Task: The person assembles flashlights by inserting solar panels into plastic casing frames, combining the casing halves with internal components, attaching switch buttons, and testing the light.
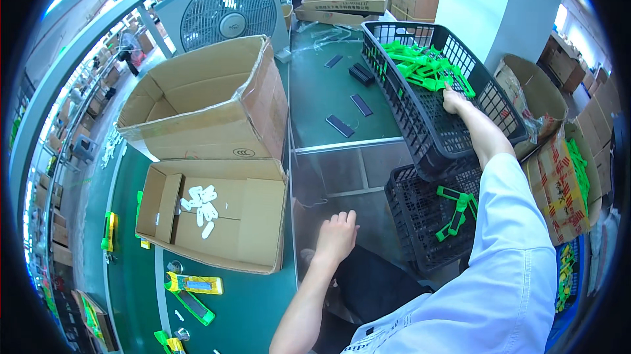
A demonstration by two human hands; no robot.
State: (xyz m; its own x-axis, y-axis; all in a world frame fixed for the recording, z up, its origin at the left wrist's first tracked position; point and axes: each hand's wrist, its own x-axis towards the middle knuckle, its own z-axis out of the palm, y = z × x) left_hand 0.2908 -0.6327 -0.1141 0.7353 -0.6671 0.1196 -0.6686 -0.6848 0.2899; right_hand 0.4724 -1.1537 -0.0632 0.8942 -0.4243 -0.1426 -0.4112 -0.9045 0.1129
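My right arm stretches into a black plastic crate at the upper right. There my right hand closes its fingers on the edge of a green plastic frame, part of a pile of like green frames. The fingertips are partly hidden among them. My left hand hangs over the gap beside the table edge, above my lap. Its fingers are curled together, and nothing shows in them.
Below the crate stands another black crate with green frames. On the green table are an open carton with small white pieces, a taller carton, dark flat pieces, yellow-green assemblies and a box fan. More cartons stand right.
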